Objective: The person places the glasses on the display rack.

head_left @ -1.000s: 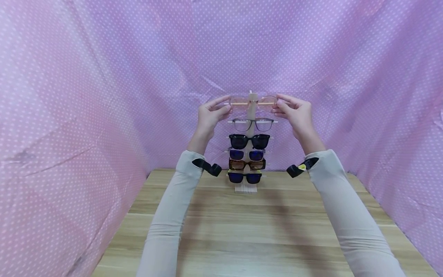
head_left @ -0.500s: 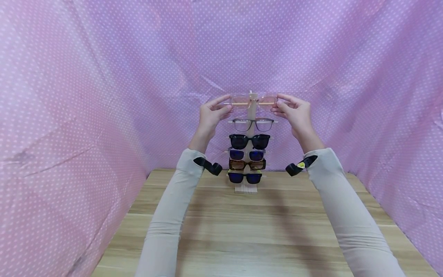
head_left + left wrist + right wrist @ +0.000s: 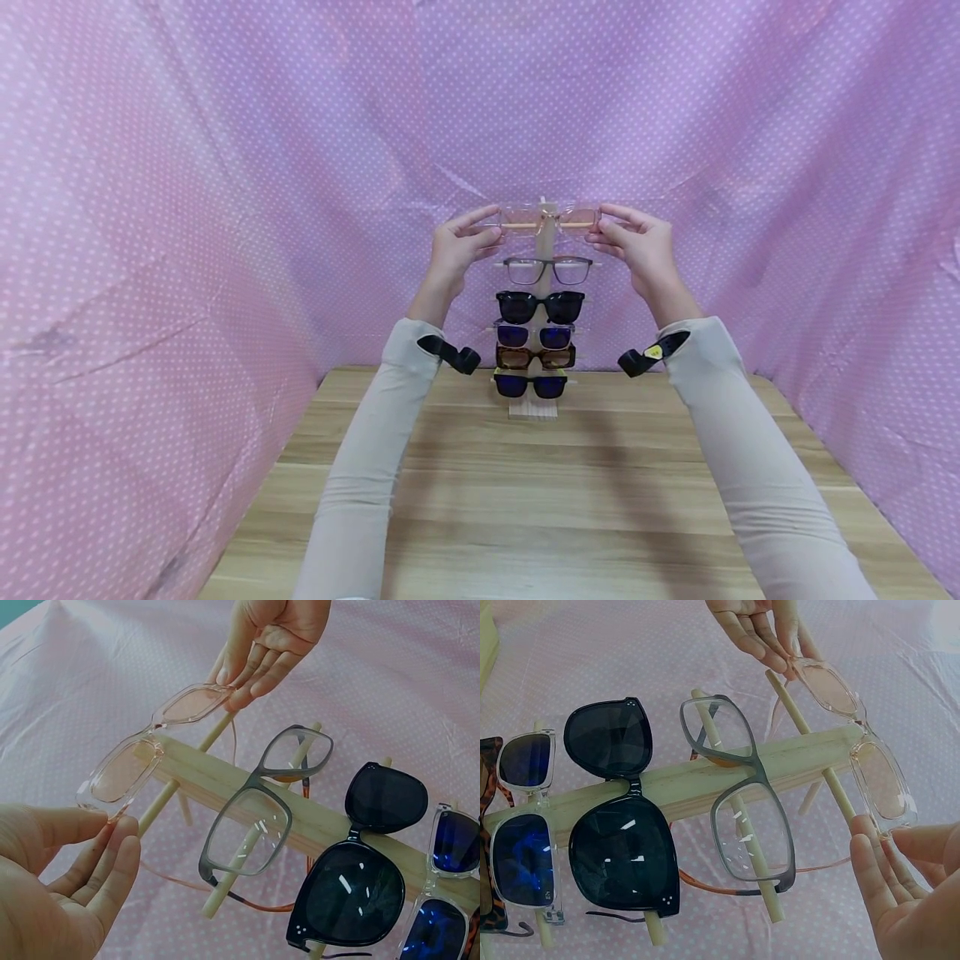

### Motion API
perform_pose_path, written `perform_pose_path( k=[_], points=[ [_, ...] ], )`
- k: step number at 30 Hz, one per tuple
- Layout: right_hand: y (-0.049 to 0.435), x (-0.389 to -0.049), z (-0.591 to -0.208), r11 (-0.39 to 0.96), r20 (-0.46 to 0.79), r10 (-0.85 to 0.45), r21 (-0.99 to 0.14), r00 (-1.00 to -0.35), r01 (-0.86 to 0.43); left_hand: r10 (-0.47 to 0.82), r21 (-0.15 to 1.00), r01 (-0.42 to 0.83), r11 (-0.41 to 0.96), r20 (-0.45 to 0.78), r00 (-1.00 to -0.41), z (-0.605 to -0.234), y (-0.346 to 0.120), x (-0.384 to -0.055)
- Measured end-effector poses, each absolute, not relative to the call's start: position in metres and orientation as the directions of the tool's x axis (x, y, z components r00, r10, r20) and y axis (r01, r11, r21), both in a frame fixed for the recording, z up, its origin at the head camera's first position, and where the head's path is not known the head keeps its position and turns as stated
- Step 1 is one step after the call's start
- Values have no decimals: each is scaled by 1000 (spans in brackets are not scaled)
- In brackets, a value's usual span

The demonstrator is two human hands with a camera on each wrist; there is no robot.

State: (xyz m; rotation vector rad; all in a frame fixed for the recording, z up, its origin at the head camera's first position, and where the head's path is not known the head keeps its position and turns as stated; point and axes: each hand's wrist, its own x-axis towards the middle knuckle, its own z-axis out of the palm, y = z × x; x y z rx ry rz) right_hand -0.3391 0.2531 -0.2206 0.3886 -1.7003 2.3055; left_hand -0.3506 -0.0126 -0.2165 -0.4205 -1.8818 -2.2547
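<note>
At the top of a wooden eyewear stand, a pair of clear, pink-tinted glasses sits against the post. My left hand pinches one outer end of the frame between thumb and fingers. The other end is pinched the same way by my right hand. In the right wrist view the bridge of the pink glasses lies at the tip of the post, above the top peg. One peg down hang grey-framed glasses, apart from both hands.
Below hang black sunglasses, clear-framed glasses with blue lenses, tortoiseshell glasses and dark blue-lensed sunglasses. The stand's base rests on a wood-grain table. Pink dotted cloth surrounds the back and sides.
Both hands stay on the pink-tinted glasses at the top of the stand. Hands and wrists shift only very slightly; the other glasses hang as before.
</note>
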Motion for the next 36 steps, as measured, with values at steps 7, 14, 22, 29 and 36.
perform_pose_path(
  k=[7,14,22,29,36],
  points=[
    [255,-339,-219,-285,327,38,-902,-944,-324,37,942,292,-164,301,-953,-213,-12,-350],
    [256,-337,-219,-289,312,36,-906,-949,-309,30,940,296,-173,305,-952,-213,-10,-349],
    [255,-337,-219,-302,287,45,-909,-957,-287,16,932,323,-165,330,-944,-216,-9,-351],
    [255,-336,-219,-310,283,44,-908,-958,-282,-3,929,338,-151,341,-940,-218,-8,-350],
    [259,-336,-219,-298,283,23,-914,-959,-277,-4,939,312,-143,314,-949,-217,-7,-351]
  ],
)
